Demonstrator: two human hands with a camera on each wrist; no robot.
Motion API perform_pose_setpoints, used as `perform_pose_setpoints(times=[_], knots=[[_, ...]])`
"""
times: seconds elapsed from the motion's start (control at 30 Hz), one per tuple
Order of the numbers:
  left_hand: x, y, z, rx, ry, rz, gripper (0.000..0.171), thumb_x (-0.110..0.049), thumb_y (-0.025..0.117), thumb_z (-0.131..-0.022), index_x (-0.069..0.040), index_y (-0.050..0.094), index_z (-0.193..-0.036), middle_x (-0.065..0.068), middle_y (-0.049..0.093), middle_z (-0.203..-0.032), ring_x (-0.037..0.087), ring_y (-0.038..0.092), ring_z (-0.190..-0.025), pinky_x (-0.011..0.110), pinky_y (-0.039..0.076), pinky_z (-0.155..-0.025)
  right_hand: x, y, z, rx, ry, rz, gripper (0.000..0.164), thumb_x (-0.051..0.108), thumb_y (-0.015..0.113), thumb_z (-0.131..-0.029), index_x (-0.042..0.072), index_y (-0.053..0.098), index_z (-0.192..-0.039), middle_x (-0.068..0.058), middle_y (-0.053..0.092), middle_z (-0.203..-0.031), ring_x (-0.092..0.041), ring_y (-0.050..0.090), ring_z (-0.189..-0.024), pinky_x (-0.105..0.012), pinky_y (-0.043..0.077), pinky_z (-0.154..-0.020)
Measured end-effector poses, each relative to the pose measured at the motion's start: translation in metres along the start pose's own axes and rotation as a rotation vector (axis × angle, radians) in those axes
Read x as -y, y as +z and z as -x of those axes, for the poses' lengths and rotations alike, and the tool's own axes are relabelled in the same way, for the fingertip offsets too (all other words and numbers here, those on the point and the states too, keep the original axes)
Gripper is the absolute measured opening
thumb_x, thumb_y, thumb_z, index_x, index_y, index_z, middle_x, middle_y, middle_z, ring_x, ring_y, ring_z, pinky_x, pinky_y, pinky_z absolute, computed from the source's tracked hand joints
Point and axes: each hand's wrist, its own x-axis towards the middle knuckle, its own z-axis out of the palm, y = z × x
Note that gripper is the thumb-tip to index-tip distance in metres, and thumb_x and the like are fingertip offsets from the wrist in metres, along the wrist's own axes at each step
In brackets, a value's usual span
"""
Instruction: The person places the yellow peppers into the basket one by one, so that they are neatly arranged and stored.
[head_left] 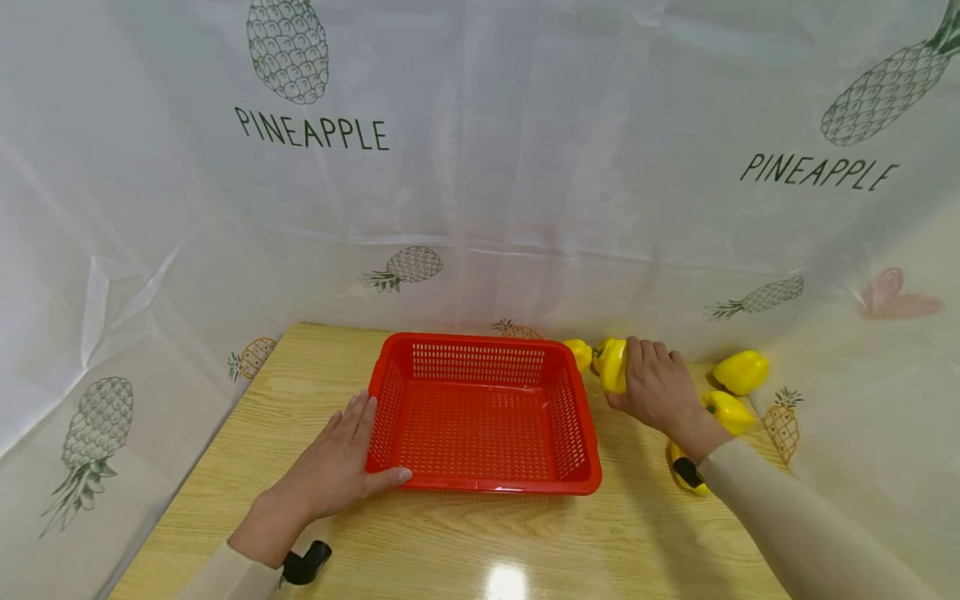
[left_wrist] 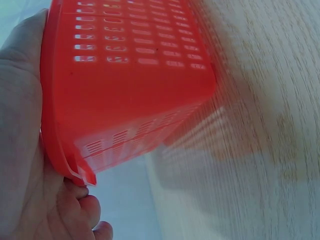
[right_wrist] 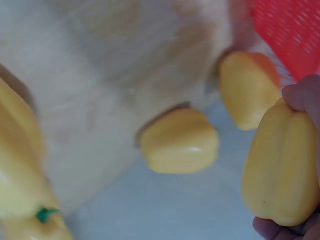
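Thumb and fingers of my right hand (head_left: 660, 387) hold a yellow bell pepper (head_left: 614, 365), to the right of a red plastic basket (head_left: 491, 485). Up close in the right wrist view, this bell pepper (right_wrist: 280, 165) lies between the thumb above and the fingertips below. My left hand (head_left: 333, 462) rests at the basket's near left corner, its fingers straight along the left side and its thumb over the front rim. From the left wrist, the basket's slotted wall (left_wrist: 135, 75) shows, with the palm against the rim. Nothing lies inside the basket.
More yellow bell peppers lie at the back, one (head_left: 578, 354) right beside the basket. Several sit to the right, including one (head_left: 741, 372) at the table's far right corner and another (head_left: 727, 412) nearer. A pineapple-print sheet (head_left: 525, 192) hangs behind the wooden table (head_left: 450, 550).
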Motion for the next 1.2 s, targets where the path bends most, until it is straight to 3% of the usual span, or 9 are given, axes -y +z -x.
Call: perform_pose_setpoints(times=[0.1, 0.27, 0.5, 0.73, 0.87, 1.03, 1.2], knots=[[0.0, 0.0, 0.0, 0.004, -0.001, 0.003, 0.127, -0.09, 0.046, -0.089, 0.012, 0.023, -0.162, 0.03, 0.02, -0.172, 0.046, 0.02, -0.16, 0.064, 0.021, -0.129, 0.001, -0.009, -0.016, -0.019, -0.023, 0.005, 0.081, 0.054, 0.084, -0.074, -0.01, 0.049, -0.107, -0.016, 0.05, -0.079, -0.034, 0.05, -0.066, -0.038, 0.042, -0.051], [0.0, 0.0, -0.001, 0.008, -0.002, 0.004, 0.127, -0.09, 0.047, -0.089, 0.011, 0.021, -0.163, 0.029, 0.018, -0.172, 0.046, 0.019, -0.161, 0.063, 0.02, -0.129, 0.009, -0.026, -0.042, 0.009, -0.023, -0.035, 0.082, 0.053, 0.083, -0.077, -0.011, 0.048, -0.115, -0.021, 0.056, -0.087, -0.038, 0.056, -0.075, -0.044, 0.05, -0.058], [-0.002, -0.002, -0.001, 0.007, -0.004, -0.004, 0.126, -0.088, 0.049, -0.09, 0.011, 0.022, -0.162, 0.03, 0.018, -0.172, 0.046, 0.02, -0.16, 0.063, 0.021, -0.129, 0.038, -0.038, -0.079, 0.055, -0.043, -0.08, 0.083, 0.052, 0.079, -0.081, -0.011, 0.047, -0.126, -0.024, 0.061, -0.099, -0.041, 0.061, -0.089, -0.049, 0.057, -0.071], [-0.001, -0.002, 0.001, 0.011, -0.009, -0.014, 0.126, -0.089, 0.048, -0.089, 0.01, 0.022, -0.163, 0.03, 0.019, -0.172, 0.046, 0.02, -0.16, 0.063, 0.021, -0.129, 0.089, -0.041, -0.122, 0.075, -0.062, -0.116, 0.083, 0.056, 0.078, -0.081, -0.007, 0.049, -0.125, -0.02, 0.061, -0.1, -0.037, 0.062, -0.092, -0.045, 0.056, -0.075], [0.0, -0.003, 0.0, 0.019, -0.019, -0.015, 0.127, -0.09, 0.049, -0.088, 0.009, 0.021, -0.163, 0.028, 0.018, -0.173, 0.044, 0.02, -0.161, 0.062, 0.021, -0.129, 0.125, -0.037, -0.142, 0.128, -0.083, -0.15, 0.079, 0.058, 0.076, -0.083, -0.003, 0.049, -0.125, -0.015, 0.061, -0.102, -0.033, 0.061, -0.093, -0.04, 0.055, -0.076], [-0.002, -0.004, 0.0, 0.038, -0.04, -0.016, 0.13, -0.091, 0.05, -0.086, 0.009, 0.022, -0.164, 0.028, 0.019, -0.173, 0.044, 0.02, -0.161, 0.06, 0.021, -0.13, 0.169, -0.023, -0.152, 0.192, -0.132, -0.175, 0.079, 0.062, 0.072, -0.084, 0.0, 0.049, -0.128, -0.012, 0.062, -0.106, -0.028, 0.062, -0.095, -0.037, 0.058, -0.078], [-0.005, -0.004, 0.0, 0.049, -0.053, -0.019, 0.131, -0.093, 0.048, -0.084, 0.008, 0.022, -0.164, 0.027, 0.02, -0.173, 0.044, 0.021, -0.161, 0.06, 0.021, -0.13, 0.205, -0.007, -0.15, 0.282, -0.179, -0.197, 0.081, 0.066, 0.069, -0.086, 0.003, 0.048, -0.132, -0.009, 0.062, -0.11, -0.025, 0.06, -0.1, -0.037, 0.057, -0.086]])
